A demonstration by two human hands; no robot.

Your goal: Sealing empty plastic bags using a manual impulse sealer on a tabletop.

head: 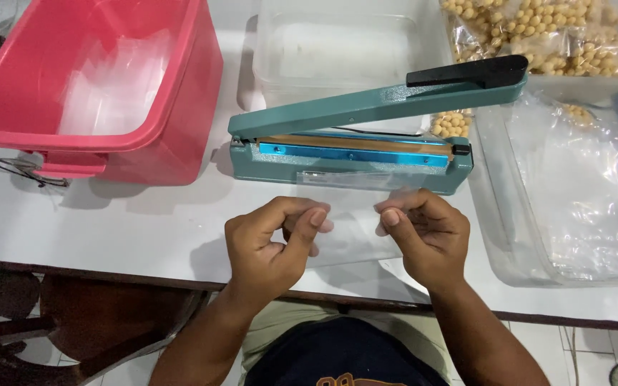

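My left hand and my right hand are held side by side over the white table's near edge. Each pinches the top edge of a clear empty plastic bag between thumb and fingers. The bag hangs flat between them, just in front of a teal heat sealer. The sealer's arm with its black handle is raised, leaving the sealing bar uncovered.
A pink plastic tub holding clear bags stands at the back left. A clear empty container sits behind the sealer. Bags of small yellow round snacks lie at the back right. A clear bin with plastic bags stands at the right.
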